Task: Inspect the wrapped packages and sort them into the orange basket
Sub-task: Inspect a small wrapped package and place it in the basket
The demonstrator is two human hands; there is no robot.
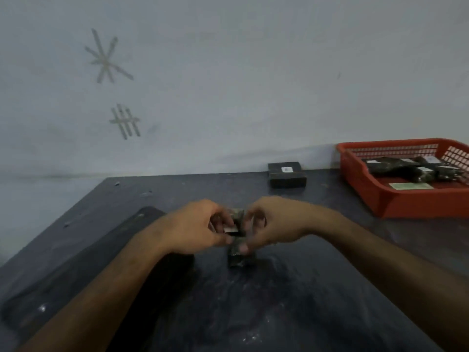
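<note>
A small dark wrapped package [238,257] with a white label is held over the middle of the dark table. My left hand [196,228] grips its left side and my right hand [272,224] grips its right side, fingers curled round it, so most of it is hidden. A second dark wrapped package [286,175] with a white label lies at the table's far edge by the wall. The orange basket [365,186] stands at the far right and holds several dark wrapped packages [411,170].
A flat dark mat or sheet [83,262] lies on the left part of the table [279,313]. A pale wall [228,85] with tape marks rises right behind the table's far edge.
</note>
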